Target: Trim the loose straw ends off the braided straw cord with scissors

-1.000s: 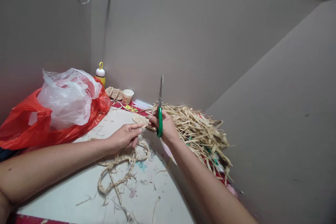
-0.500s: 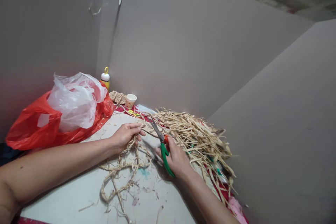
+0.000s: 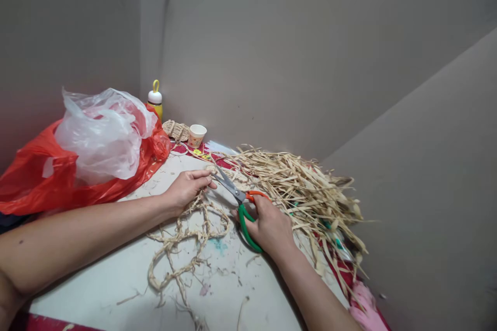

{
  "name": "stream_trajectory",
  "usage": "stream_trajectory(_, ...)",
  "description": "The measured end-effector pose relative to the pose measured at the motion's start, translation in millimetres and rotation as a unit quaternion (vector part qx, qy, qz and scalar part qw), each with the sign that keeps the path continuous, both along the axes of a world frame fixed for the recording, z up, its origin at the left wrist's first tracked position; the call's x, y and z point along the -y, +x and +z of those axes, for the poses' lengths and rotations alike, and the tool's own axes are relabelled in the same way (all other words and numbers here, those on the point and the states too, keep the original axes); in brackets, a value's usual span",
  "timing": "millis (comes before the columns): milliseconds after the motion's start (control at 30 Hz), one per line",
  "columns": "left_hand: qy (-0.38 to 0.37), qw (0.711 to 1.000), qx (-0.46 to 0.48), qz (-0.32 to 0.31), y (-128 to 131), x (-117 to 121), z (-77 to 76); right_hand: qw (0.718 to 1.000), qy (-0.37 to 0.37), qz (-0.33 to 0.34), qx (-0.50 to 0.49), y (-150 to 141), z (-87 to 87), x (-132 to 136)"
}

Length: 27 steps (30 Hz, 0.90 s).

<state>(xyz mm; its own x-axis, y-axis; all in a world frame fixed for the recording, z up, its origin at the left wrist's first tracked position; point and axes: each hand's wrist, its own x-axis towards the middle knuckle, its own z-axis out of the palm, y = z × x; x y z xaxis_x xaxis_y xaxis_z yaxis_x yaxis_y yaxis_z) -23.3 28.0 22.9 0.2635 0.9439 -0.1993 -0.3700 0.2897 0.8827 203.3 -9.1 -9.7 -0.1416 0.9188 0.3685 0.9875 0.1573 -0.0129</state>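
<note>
My left hand (image 3: 191,189) pinches a braided straw rope (image 3: 171,274), whose loose loops hang from the fingers and lie across the white tabletop. In my right hand (image 3: 267,225) is a pair of scissors (image 3: 236,194) with one green and one orange handle. Its blades are parted and point left, with their tips close to my left fingertips. Whether the blades touch any straw there I cannot tell. To the right of the scissors lies a large heap of dry straw strips (image 3: 298,181).
A red plastic bag (image 3: 58,160) with a clear white bag (image 3: 104,139) in it stands at the left. Behind are a yellow bottle (image 3: 155,101), a woven straw piece (image 3: 176,130) and a paper cup (image 3: 196,136). Pink cloth (image 3: 365,302) lies at lower right. Grey walls (image 3: 272,62) enclose the table (image 3: 128,274).
The scissors have opened, and their blades have swung left toward my left fingertips. My left hand keeps its pinch on the rope. The camera view has tilted downward.
</note>
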Motion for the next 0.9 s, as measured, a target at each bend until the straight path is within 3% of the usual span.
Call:
stream_trajectory(367,-0.001,0.999,-0.032,0.024,4,-4,-13.3,1.000,-0.018,-0.009,0.004,1,-1.8,-1)
stream_trajectory(900,-0.009,1.000,-0.016,0.020,3,-4,-16.2,0.999,0.010,-0.019,0.028,2,-9.4,0)
